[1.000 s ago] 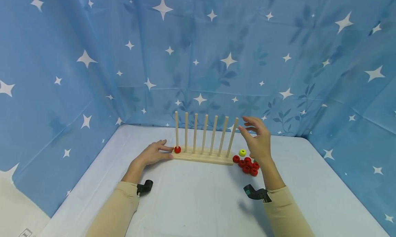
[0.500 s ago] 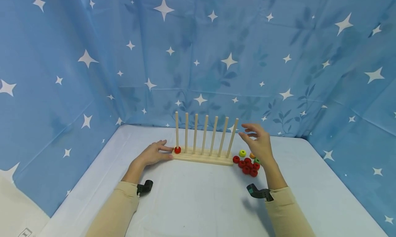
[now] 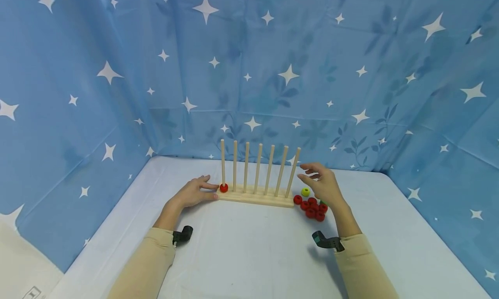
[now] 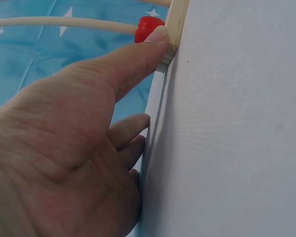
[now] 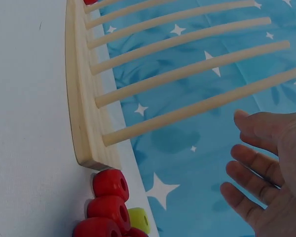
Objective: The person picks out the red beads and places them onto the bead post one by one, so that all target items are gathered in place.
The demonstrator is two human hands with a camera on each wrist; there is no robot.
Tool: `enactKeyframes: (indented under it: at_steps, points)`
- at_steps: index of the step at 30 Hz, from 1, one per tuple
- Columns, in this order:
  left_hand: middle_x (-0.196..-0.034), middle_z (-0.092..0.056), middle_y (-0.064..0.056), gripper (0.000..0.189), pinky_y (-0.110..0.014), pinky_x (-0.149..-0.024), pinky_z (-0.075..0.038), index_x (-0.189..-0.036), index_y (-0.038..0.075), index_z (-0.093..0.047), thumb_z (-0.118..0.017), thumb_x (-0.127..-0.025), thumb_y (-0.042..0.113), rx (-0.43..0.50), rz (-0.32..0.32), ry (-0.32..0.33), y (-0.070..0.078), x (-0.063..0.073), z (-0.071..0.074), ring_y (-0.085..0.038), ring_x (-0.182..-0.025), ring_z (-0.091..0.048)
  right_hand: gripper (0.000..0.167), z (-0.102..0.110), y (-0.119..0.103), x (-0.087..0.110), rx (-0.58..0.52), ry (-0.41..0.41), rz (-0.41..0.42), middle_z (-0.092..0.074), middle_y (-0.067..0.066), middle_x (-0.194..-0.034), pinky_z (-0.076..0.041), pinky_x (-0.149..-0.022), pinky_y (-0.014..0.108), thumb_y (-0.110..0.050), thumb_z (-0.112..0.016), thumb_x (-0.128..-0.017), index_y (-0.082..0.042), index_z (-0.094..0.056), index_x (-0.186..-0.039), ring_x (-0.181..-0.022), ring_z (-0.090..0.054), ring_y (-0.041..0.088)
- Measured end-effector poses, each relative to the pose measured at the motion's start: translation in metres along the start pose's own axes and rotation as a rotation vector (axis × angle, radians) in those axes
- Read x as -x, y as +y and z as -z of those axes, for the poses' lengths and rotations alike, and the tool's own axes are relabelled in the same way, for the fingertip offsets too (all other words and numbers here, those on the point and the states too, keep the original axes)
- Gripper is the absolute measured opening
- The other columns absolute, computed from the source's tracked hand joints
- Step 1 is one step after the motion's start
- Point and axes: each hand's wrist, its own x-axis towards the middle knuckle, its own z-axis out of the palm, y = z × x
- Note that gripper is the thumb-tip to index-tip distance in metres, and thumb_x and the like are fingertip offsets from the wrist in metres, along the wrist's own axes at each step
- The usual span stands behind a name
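Note:
A wooden rack (image 3: 253, 197) with several upright pegs stands in the middle of the table. One red bead (image 3: 224, 188) sits at the foot of its leftmost peg. My left hand (image 3: 191, 193) holds the rack's left end between thumb and index finger; the left wrist view shows the thumb (image 4: 143, 57) against the base, overlapping the bead. Beyond the rightmost peg, my right hand (image 3: 324, 187) hovers with nothing between its loosely bent fingers. Below it lie several loose red beads (image 3: 311, 212), a yellow-green bead (image 3: 306, 191) and a green bead (image 3: 323, 202), partly covered by the hand.
A white cloth covers the table (image 3: 241, 255). Blue star-patterned curtains (image 3: 249, 82) rise along the back and sides. Each wrist carries a small black camera mount (image 3: 327, 242). The nearest red bead (image 5: 110, 183) lies right by the rack's right end.
My right hand has come down from beside the top of the rightmost peg toward the loose beads. An orange bead visible half a second ago is now hidden behind it. The left hand stays put.

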Motion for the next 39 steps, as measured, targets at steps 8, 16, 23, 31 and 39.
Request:
enactKeyframes:
  at_steps: [8,16,23,31,39]
  points:
    - [-0.168,-0.03,-0.023,0.05,-0.07,-0.124,-0.015,-0.134,0.014,-0.072,-0.082,-0.09,0.035,-0.005,0.0,0.002,-0.002,0.001,-0.001,-0.047,-0.159,-0.013,0.037,-0.005,0.008,-0.001,0.031,-0.042,0.005,-0.07,0.019,-0.129,-0.056,-0.096,0.057,-0.012,-0.076,-0.095,-0.001,-0.069,-0.13,-0.114,-0.064,0.038]
    - [-0.168,-0.031,-0.024,0.049,-0.07,-0.124,-0.015,-0.134,0.014,-0.072,-0.082,-0.091,0.034,-0.004,0.005,0.0,0.0,0.002,-0.002,-0.047,-0.159,-0.013,0.037,-0.007,0.014,0.001,0.061,-0.092,-0.037,-0.07,0.018,-0.129,-0.055,-0.1,0.057,-0.013,-0.076,-0.096,-0.003,-0.069,-0.131,-0.116,-0.065,0.038]
    - [-0.168,-0.03,-0.023,0.049,-0.069,-0.125,-0.015,-0.134,0.014,-0.072,-0.082,-0.09,0.034,0.007,0.014,-0.001,0.001,0.002,-0.001,-0.047,-0.159,-0.013,0.038,-0.009,0.02,0.003,0.071,-0.165,-0.025,-0.069,0.023,-0.131,-0.053,-0.101,0.06,-0.009,-0.076,-0.095,0.0,-0.068,-0.132,-0.118,-0.065,0.04]
    - [-0.169,-0.029,-0.022,0.051,-0.069,-0.125,-0.014,-0.135,0.015,-0.072,-0.082,-0.09,0.037,-0.002,0.007,-0.002,0.0,-0.001,0.0,-0.046,-0.16,-0.012,0.039,-0.009,0.024,0.003,0.077,-0.203,-0.042,-0.068,0.024,-0.132,-0.051,-0.103,0.061,-0.007,-0.075,-0.094,0.002,-0.068,-0.132,-0.119,-0.065,0.042]
    - [-0.169,-0.029,-0.022,0.049,-0.069,-0.125,-0.013,-0.134,0.014,-0.072,-0.082,-0.09,0.035,0.007,0.012,-0.001,0.0,-0.001,-0.001,-0.046,-0.16,-0.011,0.037,-0.009,0.025,0.005,0.109,-0.247,-0.056,-0.07,0.023,-0.128,-0.053,-0.099,0.059,-0.003,-0.074,-0.093,0.004,-0.069,-0.129,-0.115,-0.067,0.04]
